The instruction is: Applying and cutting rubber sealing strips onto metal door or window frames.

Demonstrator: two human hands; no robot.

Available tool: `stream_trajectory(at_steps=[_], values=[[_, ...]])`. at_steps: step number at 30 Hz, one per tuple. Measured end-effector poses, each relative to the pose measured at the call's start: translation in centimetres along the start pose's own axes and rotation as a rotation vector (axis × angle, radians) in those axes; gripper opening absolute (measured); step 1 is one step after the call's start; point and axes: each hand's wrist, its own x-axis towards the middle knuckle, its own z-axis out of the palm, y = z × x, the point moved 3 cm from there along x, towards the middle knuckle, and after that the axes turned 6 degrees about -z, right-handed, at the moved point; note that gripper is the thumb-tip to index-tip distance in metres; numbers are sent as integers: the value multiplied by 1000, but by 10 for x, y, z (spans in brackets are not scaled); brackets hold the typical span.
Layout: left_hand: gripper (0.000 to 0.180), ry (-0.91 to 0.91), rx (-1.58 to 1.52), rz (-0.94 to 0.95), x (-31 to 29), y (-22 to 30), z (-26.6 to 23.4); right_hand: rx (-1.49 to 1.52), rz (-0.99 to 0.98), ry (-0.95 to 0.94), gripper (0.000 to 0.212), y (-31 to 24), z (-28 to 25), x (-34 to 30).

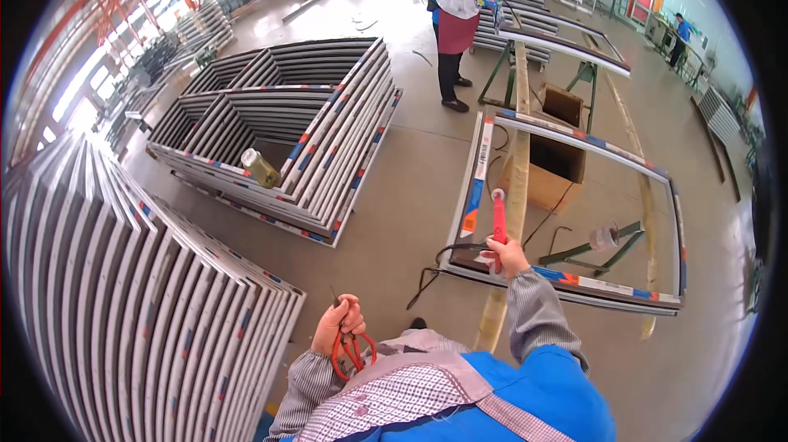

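Note:
My left hand [339,324] is closed around scissors [356,353] with red loop handles, held in front of my apron, the thin tip showing above my fingers. My right hand [510,256] grips a red-handled roller [499,216] with a small white wheel at its far end. That hand is over the near left corner of a rectangular window frame [611,288], whose profiles carry blue, orange and white film. Around that corner loops a black rubber strip [423,284], its end hanging off the frame. Whether the wheel touches the frame, I cannot tell.
Wooden beams [515,187] and green trestles [603,255] support the frame, with cardboard boxes [548,183] below. Stacked frames [328,187] stand left, a can [261,169] on top; more profiles [156,302] fill the near left. A co-worker [455,15] stands at another frame beyond.

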Motion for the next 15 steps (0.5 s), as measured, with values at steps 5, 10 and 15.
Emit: stream_trajectory(at_steps=[5, 10, 15], values=[[19, -24, 78, 34, 41, 77, -11, -336, 87, -160, 27, -9, 23, 26], [23, -88, 136, -124, 115, 109, -21, -629, -75, 53, 25, -20, 34, 22], [27, -151, 381, -507, 207, 127, -12, -761, -609, 337, 21, -56, 116, 4]])
